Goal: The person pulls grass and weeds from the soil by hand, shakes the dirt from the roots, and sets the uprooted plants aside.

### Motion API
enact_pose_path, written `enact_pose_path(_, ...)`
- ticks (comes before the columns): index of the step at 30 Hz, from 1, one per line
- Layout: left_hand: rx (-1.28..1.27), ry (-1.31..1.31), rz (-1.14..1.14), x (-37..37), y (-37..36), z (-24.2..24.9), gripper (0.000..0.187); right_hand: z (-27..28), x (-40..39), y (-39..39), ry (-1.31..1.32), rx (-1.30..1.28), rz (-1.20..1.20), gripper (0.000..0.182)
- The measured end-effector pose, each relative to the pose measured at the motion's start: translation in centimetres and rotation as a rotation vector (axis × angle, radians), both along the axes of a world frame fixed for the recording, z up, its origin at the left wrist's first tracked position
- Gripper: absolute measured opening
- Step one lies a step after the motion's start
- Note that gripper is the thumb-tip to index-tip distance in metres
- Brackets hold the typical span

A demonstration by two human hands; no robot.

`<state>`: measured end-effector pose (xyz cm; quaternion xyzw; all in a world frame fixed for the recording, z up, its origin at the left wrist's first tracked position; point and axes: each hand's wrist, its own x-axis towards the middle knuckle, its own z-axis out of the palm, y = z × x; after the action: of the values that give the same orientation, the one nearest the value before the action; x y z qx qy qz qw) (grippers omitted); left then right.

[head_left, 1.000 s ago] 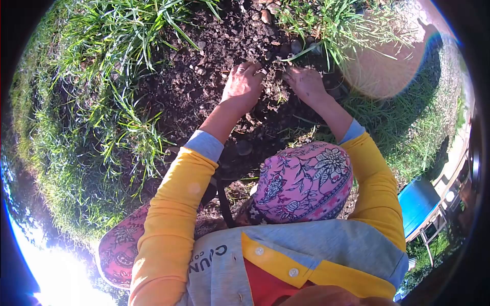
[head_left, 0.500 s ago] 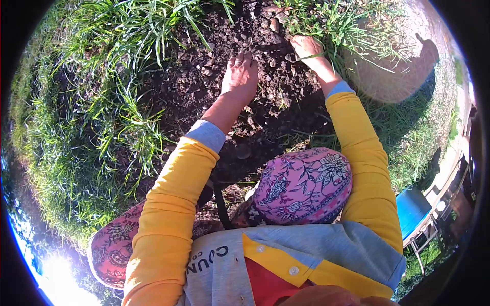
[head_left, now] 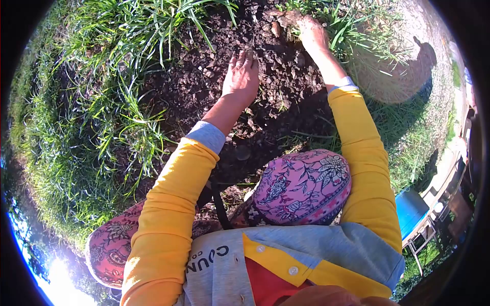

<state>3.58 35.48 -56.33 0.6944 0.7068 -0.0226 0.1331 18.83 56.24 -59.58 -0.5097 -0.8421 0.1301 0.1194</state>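
Observation:
My left hand (head_left: 241,79) lies on the dark, crumbly soil (head_left: 204,92), palm down, with its fingers stretched forward and a ring on one of them. Nothing shows in its grasp. Further forward and to the right, my right hand (head_left: 313,35) is at the border of the soil, beside low green weeds (head_left: 344,33). Its fingers are bent downward and partly hidden, and I cannot make out what they hold. Just left of them lie a brownish stone (head_left: 276,29) and a patch of brown clods or dry matter.
Long grass (head_left: 127,112) grows thick along the left. My knee in pink flowered cloth (head_left: 303,186) is close below the soil. A pale round patch (head_left: 390,76) with a shadow across it lies at right. A blue object (head_left: 411,211) stands by a metal frame at lower right.
My right hand has moved a little forward, away from my body, along the soil's edge, and more brown matter shows beside its fingers. The left hand has stayed almost still.

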Motion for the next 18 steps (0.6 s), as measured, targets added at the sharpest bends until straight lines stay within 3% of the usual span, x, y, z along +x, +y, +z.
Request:
enact_pose_path(3,0.03,-0.007,0.028,0.2,-0.2,0.3,0.052,-0.9,0.3,2.5,-0.152,-0.115,-0.127,0.033)
enact_pose_path(4,0.034,-0.015,0.027,0.2,-0.2,0.3,0.051,-0.5,0.4,2.8,-0.196,-0.241,-0.147,0.04)
enact_pose_path(7,0.052,-0.039,0.029,0.3,-0.6,0.6,0.05,0.4,-1.3,3.4,-0.281,-0.298,-0.316,0.059)
enact_pose_path(10,0.04,-0.078,0.037,0.4,-0.9,0.7,0.05,1.6,-2.6,3.9,-0.535,-0.374,-0.084,0.051)
enact_pose_path(18,0.046,-0.068,0.031,0.2,-1.0,0.9,0.052,1.9,-1.6,5.3,-0.29,-0.44,0.051,0.054)
